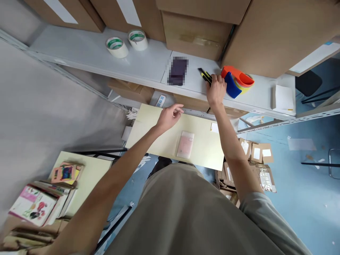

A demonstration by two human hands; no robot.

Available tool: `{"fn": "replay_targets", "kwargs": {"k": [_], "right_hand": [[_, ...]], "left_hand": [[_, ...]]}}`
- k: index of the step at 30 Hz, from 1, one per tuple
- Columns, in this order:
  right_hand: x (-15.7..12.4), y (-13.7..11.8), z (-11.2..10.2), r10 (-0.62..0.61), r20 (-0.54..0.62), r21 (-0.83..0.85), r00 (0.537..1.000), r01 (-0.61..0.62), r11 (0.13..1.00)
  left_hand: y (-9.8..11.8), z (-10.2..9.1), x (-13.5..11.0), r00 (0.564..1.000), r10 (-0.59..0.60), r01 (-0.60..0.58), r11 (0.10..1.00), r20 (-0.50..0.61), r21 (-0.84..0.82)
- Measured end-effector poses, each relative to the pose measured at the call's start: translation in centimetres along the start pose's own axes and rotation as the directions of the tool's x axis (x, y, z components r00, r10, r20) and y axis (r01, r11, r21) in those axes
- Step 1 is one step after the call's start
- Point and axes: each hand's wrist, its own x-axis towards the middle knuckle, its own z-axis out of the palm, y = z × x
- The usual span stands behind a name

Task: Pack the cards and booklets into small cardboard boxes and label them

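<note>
At the shelf's front edge, my right hand (216, 88) has its fingers curled over the end of a black and yellow utility knife (204, 75), which lies on the shelf. Just right of those fingers stands an orange and blue tape dispenser (237, 80) with a yellow part. My left hand (170, 116) hovers over the pale yellow table (203, 148), fingers loosely bent and apart, with nothing seen in them. Below and right of it, a pink booklet in a clear sleeve (185, 144) lies flat on the table.
Two tape rolls (117, 47) and a pixelated dark item (178, 71) rest on the grey shelf (79, 49), with cardboard boxes (196, 35) behind. White paper (283, 97) lies at its right end. Books (37, 205) are stacked lower left; flattened cartons (257, 156) lie on the floor at right.
</note>
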Motion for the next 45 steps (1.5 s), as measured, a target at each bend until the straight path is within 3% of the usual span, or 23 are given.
{"fn": "replay_targets", "kwargs": {"k": [3,5,7,9,11,13,15,17,20,22,24,29,36,41,45], "right_hand": [[-5.0,-2.7,-1.9,-0.004,-0.028,0.015,1.0,0.005,1.0],[-9.7,-3.9,-1.3,-0.026,-0.004,0.059,1.0,0.027,0.998],[-15.0,-4.0,1.1,-0.002,0.152,0.129,0.988,-0.018,0.991],[-20.4,-3.1,4.8,0.046,0.314,0.211,0.948,-0.117,0.97],[-25.4,-1.6,8.4,0.144,0.499,0.223,0.854,-0.288,0.931],[-29.6,-0.1,11.1,0.234,0.66,0.181,0.714,-0.453,0.873],[-32.7,1.0,12.6,0.291,0.735,0.159,0.613,-0.573,0.804],[-34.6,1.8,13.4,0.339,0.764,0.172,0.549,-0.68,0.713],[-35.6,2.1,14.4,0.407,0.77,0.207,0.491,-0.796,0.568],[-35.5,2.0,15.2,0.436,0.766,0.212,0.472,-0.826,0.522],[-35.2,1.8,16.1,0.445,0.763,0.207,0.468,-0.83,0.518],[-34.4,1.1,17.2,0.465,0.755,0.185,0.462,-0.832,0.524],[-34.1,0.3,17.3,0.529,0.736,0.155,0.422,-0.866,0.475],[-34.7,0.4,16.6,0.516,0.734,0.177,0.443,-0.857,0.483],[-34.7,1.4,15.5,0.464,0.729,0.187,0.504,-0.798,0.573]], "left_hand": [[-3.6,2.8,-2.3,0.979,-0.171,0.162,0.983,0.112,0.084],[-5.9,4.8,-4.5,0.94,-0.28,0.248,0.953,0.196,0.173],[-8.0,6.8,-7.0,0.892,-0.355,0.295,0.926,0.279,0.234],[-9.6,8.6,-9.5,0.839,-0.412,0.33,0.905,0.355,0.269],[-10.8,10.2,-11.5,0.78,-0.467,0.375,0.882,0.418,0.285],[-11.6,11.7,-12.7,0.732,-0.52,0.439,0.854,0.439,0.28],[-12.2,13.1,-13.3,0.714,-0.567,0.51,0.823,0.411,0.249],[-12.6,14.4,-13.5,0.708,-0.601,0.56,0.798,0.371,0.223],[-12.8,16.2,-13.7,0.702,-0.613,0.58,0.788,0.364,0.207],[-12.6,17.2,-14.0,0.696,-0.614,0.59,0.784,0.372,0.193],[-12.3,18.2,-14.4,0.693,-0.628,0.605,0.773,0.354,0.188],[-12.0,19.4,-14.8,0.662,-0.729,0.705,0.684,0.172,0.188],[-12.9,18.3,-14.5,0.645,-0.73,0.722,0.679,0.225,0.132],[-12.2,19.6,-14.9,0.637,-0.701,0.72,0.69,0.319,0.079],[-11.5,20.0,-15.0,0.619,-0.679,0.723,0.689,0.394,0.049]]}}
